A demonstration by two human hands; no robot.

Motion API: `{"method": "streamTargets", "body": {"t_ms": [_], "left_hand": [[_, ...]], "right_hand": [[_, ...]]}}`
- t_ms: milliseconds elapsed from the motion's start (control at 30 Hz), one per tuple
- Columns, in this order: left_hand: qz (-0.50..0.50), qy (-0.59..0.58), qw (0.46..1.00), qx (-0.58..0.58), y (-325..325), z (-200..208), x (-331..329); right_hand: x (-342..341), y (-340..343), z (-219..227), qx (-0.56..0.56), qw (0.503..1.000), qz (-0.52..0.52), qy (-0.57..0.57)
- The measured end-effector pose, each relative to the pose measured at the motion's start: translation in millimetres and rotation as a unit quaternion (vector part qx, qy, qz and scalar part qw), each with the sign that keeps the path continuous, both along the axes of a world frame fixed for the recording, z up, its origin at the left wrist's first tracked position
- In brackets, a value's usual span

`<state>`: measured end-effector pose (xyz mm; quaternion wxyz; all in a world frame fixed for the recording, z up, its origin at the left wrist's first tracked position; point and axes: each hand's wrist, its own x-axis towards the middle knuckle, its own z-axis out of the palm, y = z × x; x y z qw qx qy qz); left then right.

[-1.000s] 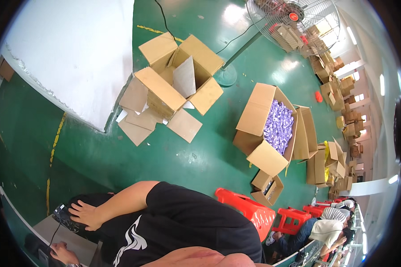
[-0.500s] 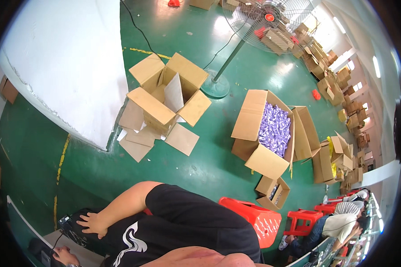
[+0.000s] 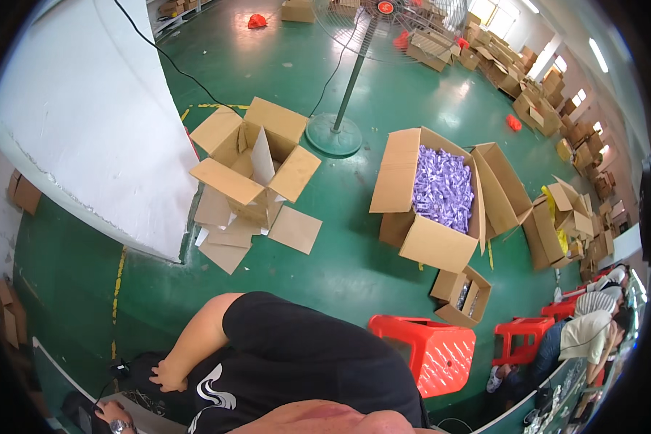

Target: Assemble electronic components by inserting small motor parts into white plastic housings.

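My right hand (image 3: 168, 377) rests on the dark cloth of my lap beside the white print on my black shirt (image 3: 318, 340). Its fingers are slightly bent and apart, and nothing shows in them. Lower down, at the edge of a worktable (image 3: 58, 372), is my left hand (image 3: 113, 412), with a watch (image 3: 121, 425) on the wrist. Its fingers are curled in where a thin black cable (image 3: 100, 396) meets them; what they grip is too small to make out. The cable runs to a small black object (image 3: 120, 368) near my right hand.
Across the green floor stand an open carton of purple pieces (image 3: 443, 192), another open carton (image 3: 249, 155) on flat cardboard, and a fan (image 3: 334, 135). A red stool (image 3: 441, 358) is close by me. Co-workers (image 3: 589, 336) sit at the right. A white wall (image 3: 94, 130) rises at left.
My view has swung, so the fan and cartons sit differently in the picture. My right hand's spread fingers have drawn in and bent. The left hand stays at the table edge.
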<state>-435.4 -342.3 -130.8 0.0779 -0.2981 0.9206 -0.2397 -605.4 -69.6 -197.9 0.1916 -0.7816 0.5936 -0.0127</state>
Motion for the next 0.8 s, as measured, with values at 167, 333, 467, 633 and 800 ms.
{"method": "streamTargets", "body": {"t_ms": [167, 333, 467, 633, 800], "left_hand": [[0.049, -0.022, 0.998, 0.044, 20.2, 37.0, -11.4], [0.040, -0.063, 0.996, 0.054, 0.0, 29.7, -7.8], [-0.013, -0.050, 0.996, 0.067, -30.0, 30.6, 2.0], [0.030, -0.117, 0.992, 0.038, 33.3, 45.7, -13.1], [0.033, -0.134, 0.990, 0.015, 29.9, 43.9, -8.3]], "right_hand": [[33.6, -1.4, 13.0, -0.014, 0.999, -0.005, 0.052], [63.9, -16.0, 3.9, 0.024, 0.991, -0.019, 0.131], [74.8, -28.0, -0.6, 0.042, 0.990, -0.016, 0.133], [77.2, -12.3, 4.9, 0.088, 0.985, -0.014, 0.148], [73.1, 1.0, 8.6, 0.053, 0.993, -0.013, 0.108]]}}
